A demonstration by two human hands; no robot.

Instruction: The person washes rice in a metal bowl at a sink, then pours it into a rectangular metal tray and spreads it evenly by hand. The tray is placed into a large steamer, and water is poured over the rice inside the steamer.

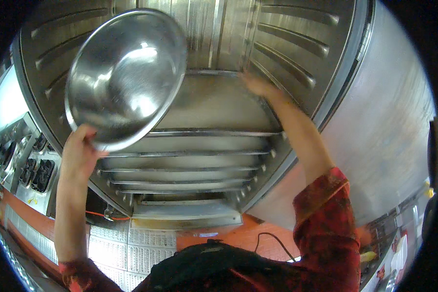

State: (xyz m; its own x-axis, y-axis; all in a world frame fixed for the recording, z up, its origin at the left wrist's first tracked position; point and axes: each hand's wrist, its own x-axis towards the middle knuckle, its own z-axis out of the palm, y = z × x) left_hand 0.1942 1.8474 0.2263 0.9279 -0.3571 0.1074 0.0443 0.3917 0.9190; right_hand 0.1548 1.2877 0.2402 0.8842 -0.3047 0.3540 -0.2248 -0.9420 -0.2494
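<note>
A large stainless steel mixing bowl [131, 80] is tilted on its side, its shiny hollow facing me. My left hand [82, 144] grips its lower left rim. Behind the bowl is a tall metal cabinet [200, 33] whose side walls bear pressed tray ledges. Several sheet pans sit on its lower ledges, and the uppermost sheet pan [222, 104] shows a bare surface. Over that pan's far right corner, beside the right wall, my right hand [257, 84] is stretched out and blurred. Whether it touches the pan or the wall is unclear.
The cabinet's metal door [387, 109] stands swung out on the right. At left is a steel counter [38, 199] with pans of dark utensils [43, 175]. An orange cord [95, 213] runs near the cabinet base, and a dark cable [273, 237] lies on the red tile floor.
</note>
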